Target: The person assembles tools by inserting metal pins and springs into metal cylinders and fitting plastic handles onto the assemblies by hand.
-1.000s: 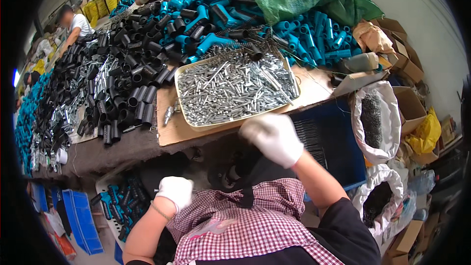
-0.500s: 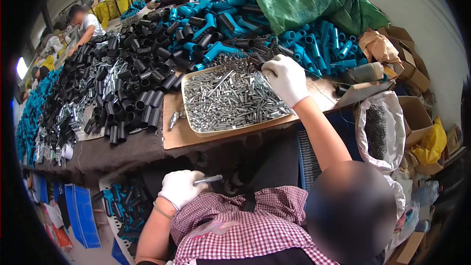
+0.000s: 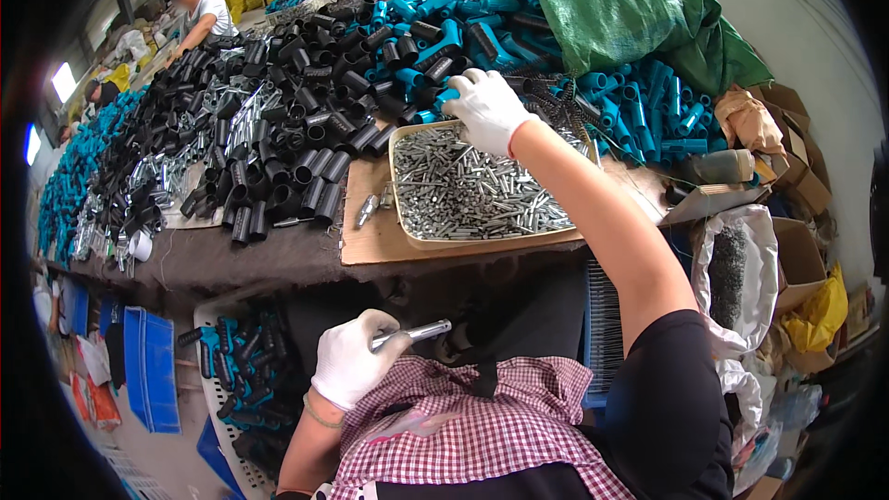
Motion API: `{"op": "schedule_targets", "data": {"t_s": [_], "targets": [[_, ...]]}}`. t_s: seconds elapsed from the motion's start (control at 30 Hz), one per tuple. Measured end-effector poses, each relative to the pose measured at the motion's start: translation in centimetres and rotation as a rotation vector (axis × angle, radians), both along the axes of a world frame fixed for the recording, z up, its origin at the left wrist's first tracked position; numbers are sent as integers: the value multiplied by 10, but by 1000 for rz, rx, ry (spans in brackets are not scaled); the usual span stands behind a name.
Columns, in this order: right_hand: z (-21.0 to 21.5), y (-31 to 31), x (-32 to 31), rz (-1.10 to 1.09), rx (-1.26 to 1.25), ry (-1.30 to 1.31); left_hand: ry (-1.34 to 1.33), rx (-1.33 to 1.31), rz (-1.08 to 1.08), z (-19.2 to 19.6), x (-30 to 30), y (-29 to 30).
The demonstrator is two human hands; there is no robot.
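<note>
My left hand [image 3: 356, 358], in a white glove, is closed around a slim shiny metal tube [image 3: 417, 332] above my lap. The tube's end points to the right. My right hand [image 3: 489, 109], also gloved, reaches over the far edge of a cream tray [image 3: 400, 187]. Its curled fingers are on a teal plastic part [image 3: 445, 98] at the edge of the heap; the far side of the grip is hidden. Many short metal pins [image 3: 482, 187] fill the tray. Dark coil springs [image 3: 546, 93] lie behind it, next to my right hand.
Black plastic sleeves [image 3: 306, 167] are heaped left of the tray. Teal housings [image 3: 639, 111] lie under a green tarp [image 3: 602, 9]. A basket [image 3: 211, 333] of teal-and-black parts stands low left; a white sack [image 3: 764, 268] is at right. Two people work across the table.
My right hand has moved left from the springs to the teal part. My left hand has shifted slightly right, showing more of the metal tube. The whole view has shifted.
</note>
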State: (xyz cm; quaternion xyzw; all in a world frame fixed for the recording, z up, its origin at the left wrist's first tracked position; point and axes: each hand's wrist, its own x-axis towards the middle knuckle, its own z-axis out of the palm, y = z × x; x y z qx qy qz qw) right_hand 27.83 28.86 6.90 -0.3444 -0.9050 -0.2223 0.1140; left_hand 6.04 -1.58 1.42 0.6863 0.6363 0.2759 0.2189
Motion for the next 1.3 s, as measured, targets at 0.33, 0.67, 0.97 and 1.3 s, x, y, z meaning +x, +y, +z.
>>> {"op": "schedule_targets", "data": {"t_s": [0.33, 0.67, 0.97, 1.3], "targets": [[58, -8, 49, 45, -78, 158, -77, 51, -9, -13, -23, -2], [-6, -178, 53, -109, -995, 1181, -650, 14, 153, 7, -29, -8], [-72, -256, 33, -91, -1405, 1620, -492, 84, 67, 8, -23, -7], [-126, -273, 24, -238, -2004, 1657, -211, -97, -254, -30, -4, 9]]}}
